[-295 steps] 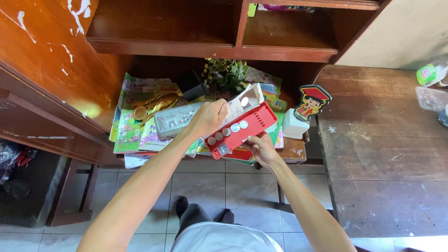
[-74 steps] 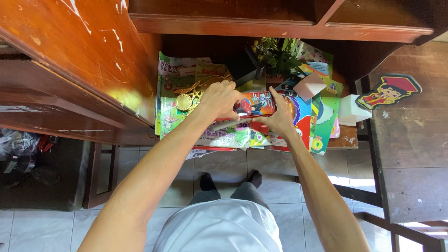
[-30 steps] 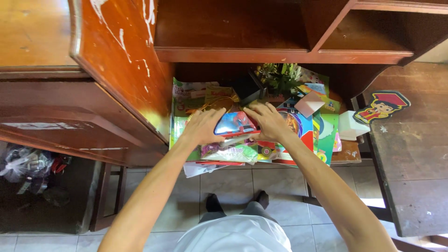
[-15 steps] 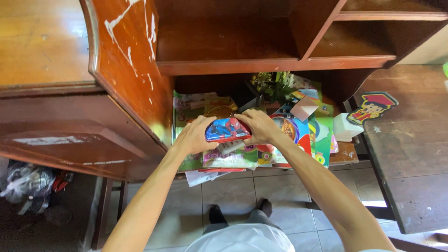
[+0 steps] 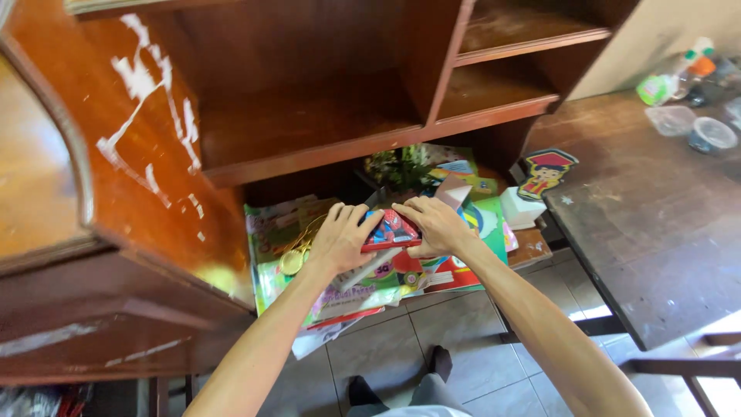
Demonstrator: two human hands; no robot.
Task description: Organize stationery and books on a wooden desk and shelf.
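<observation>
Red pencil case (image 5: 391, 230) with a colourful printed lid sits closed between my two hands, on top of the book pile on the lowest desk shelf, just under the overhanging upper shelf (image 5: 309, 147).

My left hand (image 5: 340, 238) clamps its 9 o'clock end, fingers curled over the top edge, thumb hidden underneath. My right hand (image 5: 436, 224) presses the 3 o'clock end, fingers laid flat and together over the lid. Both grip the case; neither is spread free.

Under the case: a slanted stack of children's books (image 5: 370, 282), bright covers, loose sheets jutting off the front edge toward 6 o'clock. A gold medal (image 5: 291, 262) lies on the books at 9 o'clock of my left hand, just beside it. At 12 o'clock, a small leafy plant (image 5: 401, 164) in the shelf's shadow. At 2 o'clock, a white box (image 5: 519, 207), and past it a cartoon graduate cut-out (image 5: 545, 173) at the corner of the dark wooden table (image 5: 656, 224).

Risks, as I judge them: the stack is uneven, so pressing or dragging the case could slide the top books off the front edge to the tiled floor (image 5: 386, 355). Lifting steeply could knock my knuckles on the shelf above. A loose grip could let the lid spring.
</observation>
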